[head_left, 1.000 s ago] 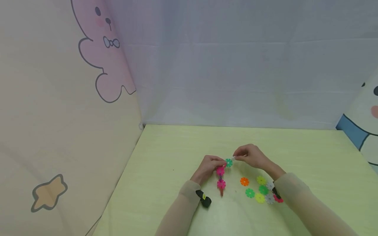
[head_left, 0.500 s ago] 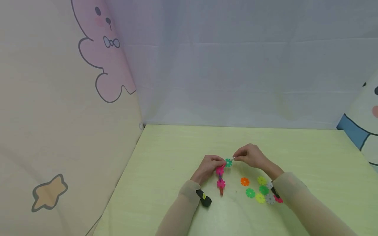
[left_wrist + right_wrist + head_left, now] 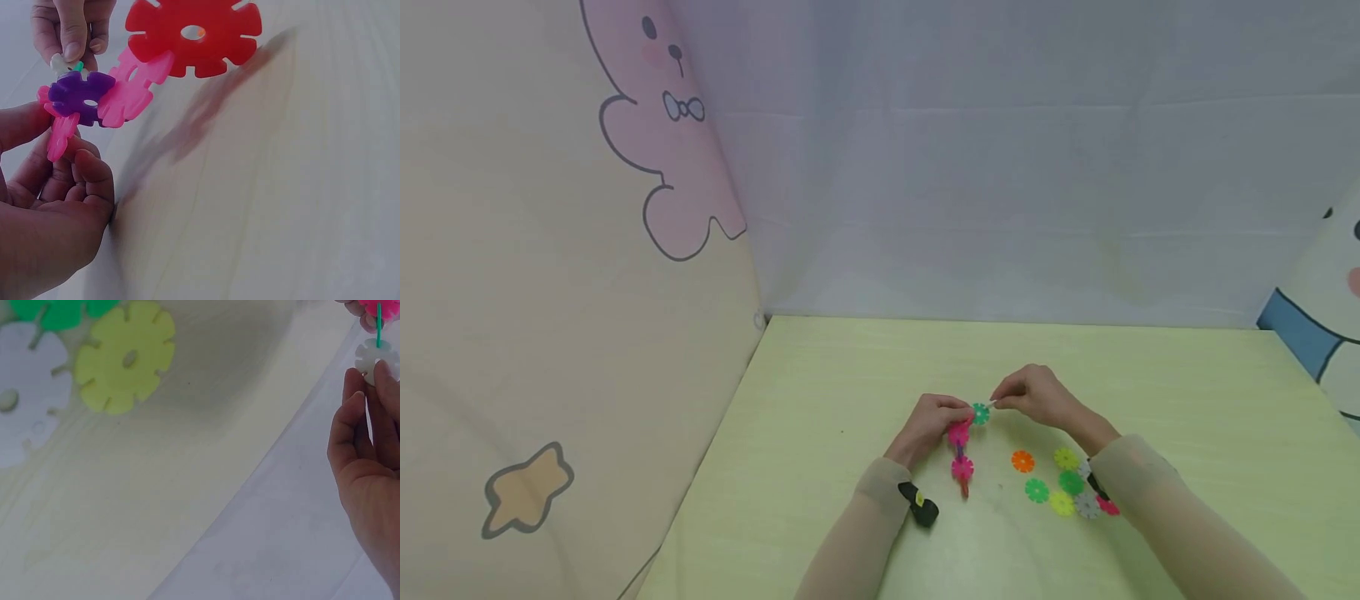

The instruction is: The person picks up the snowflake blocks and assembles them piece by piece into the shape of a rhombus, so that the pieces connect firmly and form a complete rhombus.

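Watching from my station, I have the left hand (image 3: 928, 425) with thumb and fingers pinched on a pink disc in the chain (image 3: 960, 451), and the right hand (image 3: 1033, 398) pinching the white disc (image 3: 371, 355) at its far end. The chain hangs between and below both grips: from the left pinch, part of it drops toward me through the purple disc (image 3: 70, 94) and another pink one to the red disc (image 3: 169, 47) at the near end, while the green disc (image 3: 981, 413) sits between the hands.

I read the near stretch's long axis as running roughly straight back from me; at the left fingers it bends rightward and slightly away, to the white disc. From the left wrist, the red disc's flat face shows broadly; from the right wrist, the green disc is nearly edge-on.

The table (image 3: 835, 367) stretches well beyond the hands to the back cloth (image 3: 1000, 208), and well out to the left. On my right, the orange disc (image 3: 1022, 461) lies near the chain, with a cluster of loose discs (image 3: 1071, 482) beside the right sleeve (image 3: 1138, 462).
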{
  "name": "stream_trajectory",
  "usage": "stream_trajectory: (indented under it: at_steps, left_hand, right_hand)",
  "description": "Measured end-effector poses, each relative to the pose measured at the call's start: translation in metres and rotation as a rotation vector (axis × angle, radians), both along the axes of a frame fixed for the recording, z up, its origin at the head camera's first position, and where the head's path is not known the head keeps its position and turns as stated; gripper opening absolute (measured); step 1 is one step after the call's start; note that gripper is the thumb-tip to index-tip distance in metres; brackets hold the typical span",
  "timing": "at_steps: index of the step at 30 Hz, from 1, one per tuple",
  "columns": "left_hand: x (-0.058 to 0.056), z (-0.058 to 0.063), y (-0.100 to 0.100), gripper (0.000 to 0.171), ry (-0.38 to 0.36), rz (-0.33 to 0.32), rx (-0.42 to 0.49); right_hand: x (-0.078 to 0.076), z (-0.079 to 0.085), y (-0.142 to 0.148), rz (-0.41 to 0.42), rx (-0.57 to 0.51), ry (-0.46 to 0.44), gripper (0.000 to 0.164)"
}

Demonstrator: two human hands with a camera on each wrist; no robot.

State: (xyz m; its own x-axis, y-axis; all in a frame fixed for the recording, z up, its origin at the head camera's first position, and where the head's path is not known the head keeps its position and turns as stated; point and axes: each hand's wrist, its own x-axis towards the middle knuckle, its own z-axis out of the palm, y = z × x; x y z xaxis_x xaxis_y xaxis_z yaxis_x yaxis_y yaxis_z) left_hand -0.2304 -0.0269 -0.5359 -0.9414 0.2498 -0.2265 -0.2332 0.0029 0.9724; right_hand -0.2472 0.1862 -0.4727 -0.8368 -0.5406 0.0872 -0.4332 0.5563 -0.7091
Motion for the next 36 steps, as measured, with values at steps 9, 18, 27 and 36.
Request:
stream_trajectory:
  at_steps: [9, 18, 27, 36]
  left_hand:
    - [0.0008, -0.0004, 0.0004, 0.015, 0.002, 0.013, 0.003]
    - [0.0015, 0.0003, -0.0025, 0.014, -0.002, -0.004, 0.048]
    - [-0.0007, -0.0025, 0.0001, 0.015, 0.004, -0.024, 0.042]
    - [0.001, -0.0017, 0.0013, 0.016, -0.012, -0.009, 0.05]
  right_hand:
    - [-0.0019, -0.0038, -0.002, 0.015, -0.009, 0.001, 0.006]
    - [0.0008, -0.0053, -0.0027, 0.022, -0.048, -0.033, 0.005]
    - [0.0023, -0.0062, -0.0028, 0.027, -0.056, -0.022, 0.009]
    - [0.0061, -0.0025, 0.003, -0.015, -0.034, -0.003, 0.019]
